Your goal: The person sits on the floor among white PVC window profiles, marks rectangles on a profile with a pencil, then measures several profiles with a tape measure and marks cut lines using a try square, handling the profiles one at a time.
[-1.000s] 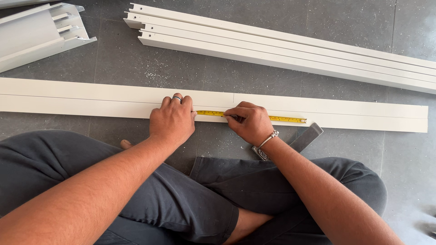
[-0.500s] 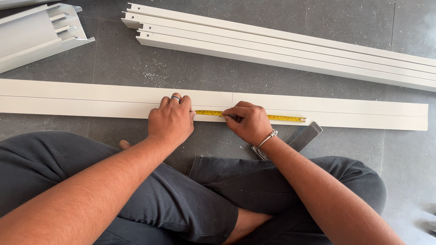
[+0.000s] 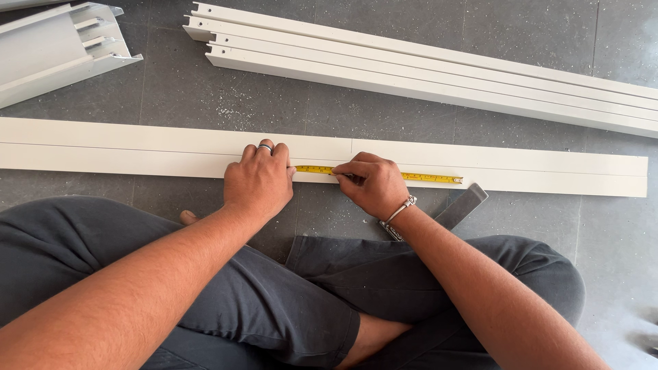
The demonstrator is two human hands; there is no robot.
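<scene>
Both hands rest on a long white plastic strip (image 3: pixel 480 161) lying flat on a grey tiled floor (image 3: pixel 384 116), straight in front of a seated person with crossed legs. Left hand (image 3: pixel 258 182), wearing a ring, presses palm-down with fingers curled over the strip. Right hand (image 3: pixel 370 183), with a metal bracelet at the wrist, pinches something small against a yellow tape measure (image 3: pixel 428 177); what it holds is hidden by the fingers. Tape and strip share the same long axis, running left to right across the view, just beyond the knees. The tape stretches between the hands and on past the right one, which sits nearer its far end. Smooth, hollow white channels (image 3: pixel 439 72) lie further off, well apart.
</scene>
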